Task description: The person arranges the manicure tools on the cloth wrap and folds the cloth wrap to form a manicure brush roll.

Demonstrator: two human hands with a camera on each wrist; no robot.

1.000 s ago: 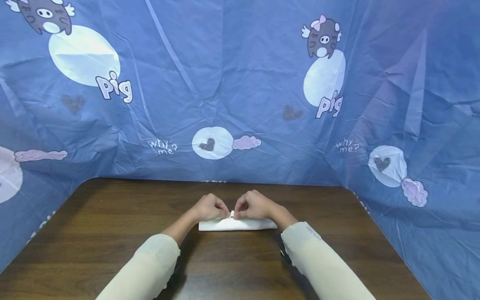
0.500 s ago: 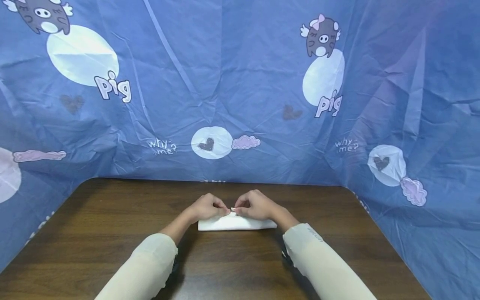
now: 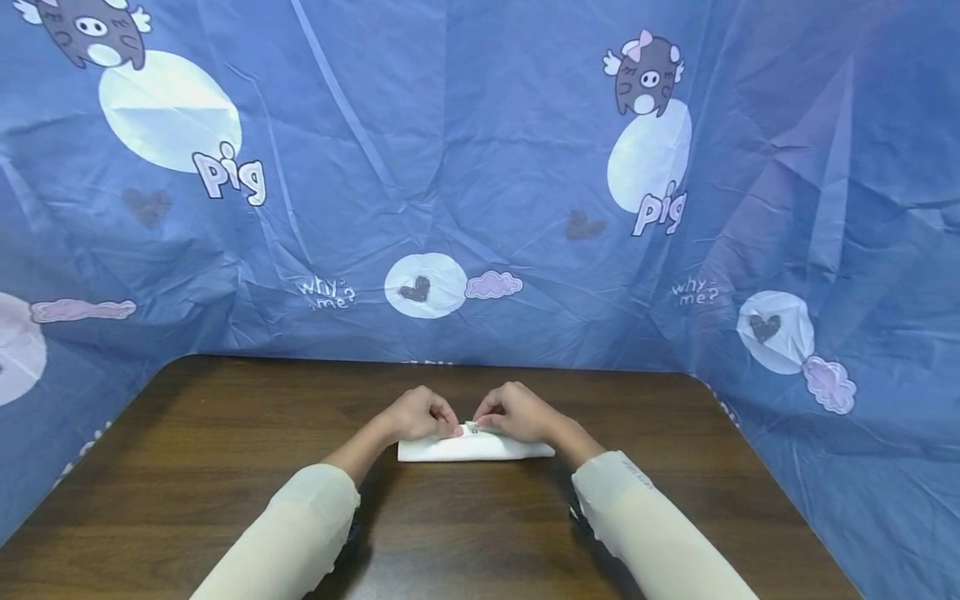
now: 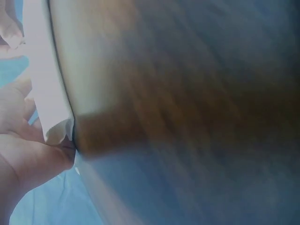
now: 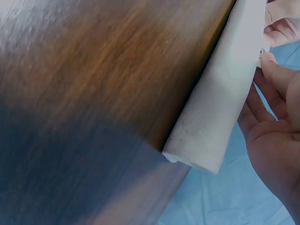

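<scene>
A long white soft case (image 3: 474, 450) lies crosswise on the wooden table in the head view. My left hand (image 3: 418, 415) pinches its far edge near the middle with thumb and forefinger. Just to the right, my right hand (image 3: 517, 413) pinches a small pale tab (image 3: 471, 427) on that same edge. A bit of metal shows by the tab in the right wrist view, where the case (image 5: 211, 108) looks rounded and padded. From the left wrist, the folded end of the case (image 4: 51, 98) shows, with fingers behind it. The far side of the case is mostly hidden.
A brown wooden table (image 3: 465, 533) lies under both arms. Blue printed cloth (image 3: 450, 200) hangs behind the table and along its sides.
The small tab and my right fingertips have shifted slightly to the right, so the gap between the two hands is a little wider. My left hand and the case stay nearly still.
</scene>
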